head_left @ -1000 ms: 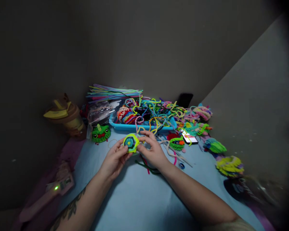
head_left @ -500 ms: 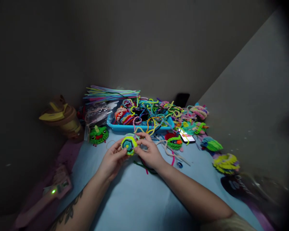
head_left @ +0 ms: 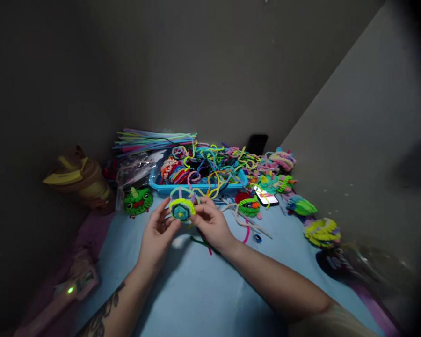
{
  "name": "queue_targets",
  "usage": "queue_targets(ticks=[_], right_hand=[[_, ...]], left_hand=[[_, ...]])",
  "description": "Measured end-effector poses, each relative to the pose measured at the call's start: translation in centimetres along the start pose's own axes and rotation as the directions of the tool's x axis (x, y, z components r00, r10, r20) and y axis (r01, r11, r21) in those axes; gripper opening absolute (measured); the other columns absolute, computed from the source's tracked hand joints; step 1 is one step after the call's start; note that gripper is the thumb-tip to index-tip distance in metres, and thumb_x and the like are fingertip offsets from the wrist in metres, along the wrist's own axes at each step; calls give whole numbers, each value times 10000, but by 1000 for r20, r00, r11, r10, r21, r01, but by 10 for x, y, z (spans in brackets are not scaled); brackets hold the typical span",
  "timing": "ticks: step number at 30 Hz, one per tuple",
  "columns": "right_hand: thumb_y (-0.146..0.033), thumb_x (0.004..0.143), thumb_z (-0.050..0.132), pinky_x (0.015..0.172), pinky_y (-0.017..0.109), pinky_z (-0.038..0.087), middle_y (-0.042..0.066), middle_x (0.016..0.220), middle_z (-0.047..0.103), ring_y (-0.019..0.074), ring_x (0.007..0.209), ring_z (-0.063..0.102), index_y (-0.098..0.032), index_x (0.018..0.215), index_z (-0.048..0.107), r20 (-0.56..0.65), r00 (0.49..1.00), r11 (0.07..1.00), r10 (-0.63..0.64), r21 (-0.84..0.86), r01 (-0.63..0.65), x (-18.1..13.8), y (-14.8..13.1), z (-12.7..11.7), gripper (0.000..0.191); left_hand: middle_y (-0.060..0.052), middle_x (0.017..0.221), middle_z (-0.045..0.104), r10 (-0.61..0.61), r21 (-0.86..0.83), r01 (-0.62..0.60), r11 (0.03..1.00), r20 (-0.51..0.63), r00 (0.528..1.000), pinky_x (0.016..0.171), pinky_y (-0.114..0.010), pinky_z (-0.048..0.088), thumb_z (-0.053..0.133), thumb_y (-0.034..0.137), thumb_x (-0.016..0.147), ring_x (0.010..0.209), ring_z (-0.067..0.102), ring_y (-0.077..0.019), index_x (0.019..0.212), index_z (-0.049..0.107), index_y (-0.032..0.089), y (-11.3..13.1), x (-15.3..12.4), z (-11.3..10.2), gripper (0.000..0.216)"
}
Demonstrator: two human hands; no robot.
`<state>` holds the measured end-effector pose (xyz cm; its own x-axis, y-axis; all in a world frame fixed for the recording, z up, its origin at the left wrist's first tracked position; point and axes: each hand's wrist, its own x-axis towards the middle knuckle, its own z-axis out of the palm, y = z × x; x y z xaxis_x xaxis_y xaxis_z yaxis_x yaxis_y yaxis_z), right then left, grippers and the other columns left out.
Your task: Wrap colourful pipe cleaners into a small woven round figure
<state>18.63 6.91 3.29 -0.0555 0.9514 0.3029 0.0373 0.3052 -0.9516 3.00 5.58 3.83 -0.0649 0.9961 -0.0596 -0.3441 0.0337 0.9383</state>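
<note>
Between my two hands, above the blue cloth, is a round woven pipe-cleaner piece (head_left: 181, 210) with a bright yellow rim and teal rings around a yellow centre. Pale green and lilac pipe-cleaner ends curve up from its top. My left hand (head_left: 157, 234) grips its left edge, thumb at the lower front and fingers behind. On the right edge, my right hand (head_left: 214, 227) pinches it between thumb and fingers. Under the right hand lie a dark green pipe cleaner (head_left: 197, 240) and a pink one, partly hidden.
Behind my hands stands a blue tray (head_left: 168, 188) heaped with tangled pipe cleaners. A green pipe-cleaner head (head_left: 138, 201) sits left, another green-and-red one (head_left: 248, 206) right. A lit phone (head_left: 269, 199), a brown cup (head_left: 80, 178) and several woven pieces (head_left: 323, 232) flank the work area.
The woven piece has tipped back, so its rim and the pale loops on top show more. The whole view has shifted slightly; both hands keep their hold.
</note>
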Motion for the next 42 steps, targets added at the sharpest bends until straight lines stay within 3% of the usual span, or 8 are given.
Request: queue_targets(ticks=[11, 16, 22, 27, 30, 35, 37, 42], right_hand=[[-398, 834, 608, 871, 312, 452, 48, 949, 524, 184, 935, 544, -202, 775, 638, 124, 992, 995, 30, -94, -19, -4, -3, 2, 207], [-489, 831, 598, 907, 332, 443, 53, 946, 538, 200, 961, 554, -202, 737, 639, 150, 987, 998, 54, -48, -48, -1, -4, -1, 305], [-573, 813, 589, 928, 338, 441, 58, 988, 549, 207, 984, 561, -204, 745, 647, 173, 983, 998, 62, -15, -60, 1, -6, -4, 380], [-535, 800, 619, 936, 343, 434, 62, 966, 574, 217, 1013, 541, -210, 944, 680, 203, 977, 996, 71, -65, -59, -2, -6, -1, 360], [-479, 797, 639, 947, 346, 428, 64, 983, 578, 220, 1038, 538, -210, 921, 689, 175, 981, 993, 85, -97, -68, -2, -6, -1, 300], [-346, 752, 695, 996, 348, 405, 63, 1126, 530, 220, 1110, 532, -199, 825, 702, 271, 961, 990, 56, -139, -18, 4, -13, -13, 165], [-303, 731, 710, 1002, 353, 403, 58, 1153, 521, 224, 1126, 535, -196, 801, 701, 385, 922, 984, 45, -175, 25, 7, -16, -18, 128], [-231, 726, 715, 1025, 365, 400, 73, 1207, 502, 234, 1195, 515, -184, 797, 707, 543, 839, 977, 31, -195, 90, 9, -20, -22, 86]], left_hand=[[-22, 940, 683, -22, -33, 20, 999, -48, 999, 713, -195, 492, 810, 320, 662, 801, 626, -117, 1082, 666, 211, -3, 3, -5, 457], [-3, 748, 679, -150, -143, 152, 978, 23, 988, 579, -199, 485, 839, 368, 607, 627, 612, -112, 947, 648, 177, 1, 4, -4, 435], [-1, 727, 682, -250, -184, 265, 947, 100, 963, 571, -208, 512, 869, 362, 560, 612, 629, -120, 948, 601, 168, 5, 4, -4, 510], [29, 799, 664, -162, -202, 173, 964, 72, 984, 664, -225, 542, 872, 316, 563, 698, 634, -109, 930, 555, 203, 3, 2, 2, 498], [22, 826, 647, -115, -106, 121, 987, 58, 992, 645, -240, 534, 856, 349, 576, 698, 631, -125, 926, 559, 207, 3, 0, 2, 481], [-8, 834, 637, 137, 192, -97, 977, -209, 968, 633, -221, 462, 730, 467, 713, 691, 591, -134, 944, 632, 196, 5, 3, -7, 370], [-11, 788, 619, 122, 198, -90, 976, -157, 980, 613, -220, 432, 704, 513, 723, 682, 552, -138, 898, 668, 176, 4, 5, -10, 382], [3, 584, 524, -185, 10, 185, 983, 97, 978, 516, -233, 369, 663, 587, 727, 534, 447, -114, 591, 567, 152, 0, 4, -6, 466]])
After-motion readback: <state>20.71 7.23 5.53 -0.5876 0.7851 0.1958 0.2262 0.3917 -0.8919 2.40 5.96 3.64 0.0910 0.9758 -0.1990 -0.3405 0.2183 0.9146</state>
